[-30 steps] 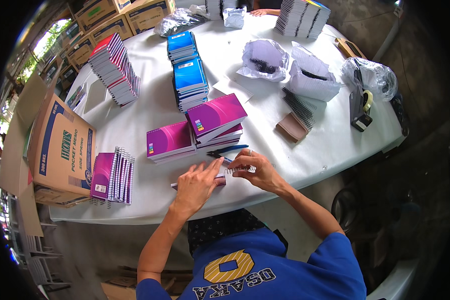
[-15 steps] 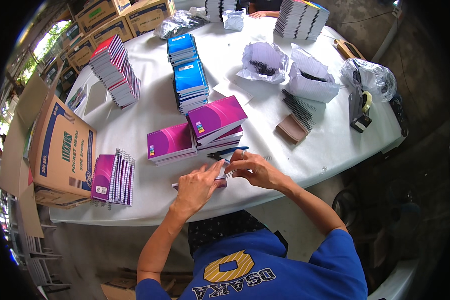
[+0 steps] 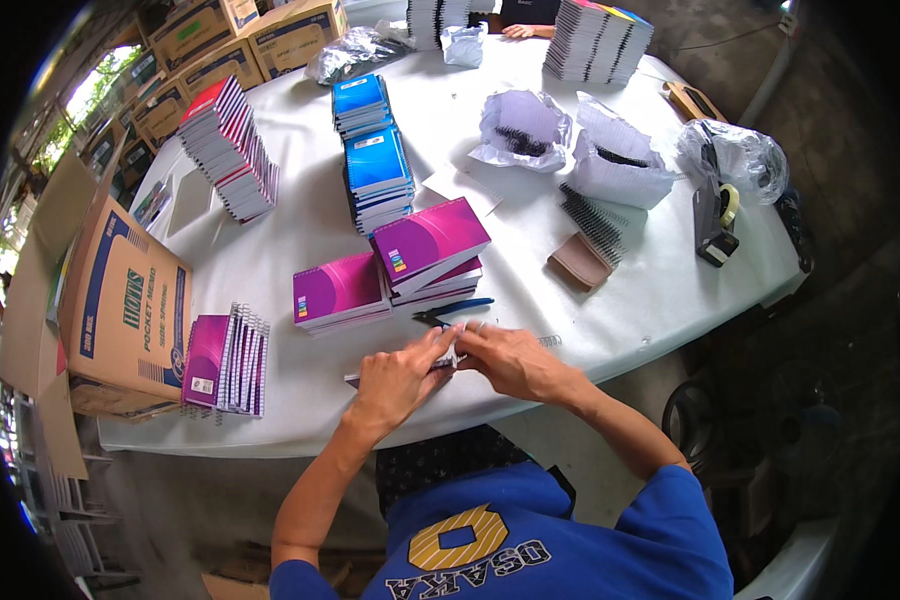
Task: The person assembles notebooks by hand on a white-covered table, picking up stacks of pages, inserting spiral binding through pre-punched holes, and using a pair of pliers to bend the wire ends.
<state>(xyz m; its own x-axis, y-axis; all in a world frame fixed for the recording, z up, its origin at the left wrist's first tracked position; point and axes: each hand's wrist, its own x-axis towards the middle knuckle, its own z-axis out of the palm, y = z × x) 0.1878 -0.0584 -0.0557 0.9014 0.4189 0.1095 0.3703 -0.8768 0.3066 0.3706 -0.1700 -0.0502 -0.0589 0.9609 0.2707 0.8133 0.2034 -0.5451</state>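
A notebook-binding workshop: a white bench carries stacked spiral notebooks, bagged wire coils, with cardboard cartons alongside.

the white desk carries magenta notebook stacks at centre, blue notebook stacks beyond them, and a leaning striped stack far left. pliers lie near centre. plastic bags of spiral wire and a tape dispenser lie right.

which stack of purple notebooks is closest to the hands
The tilted purple stack beside the blue-handled pliers; the flatter purple stack lies further left.
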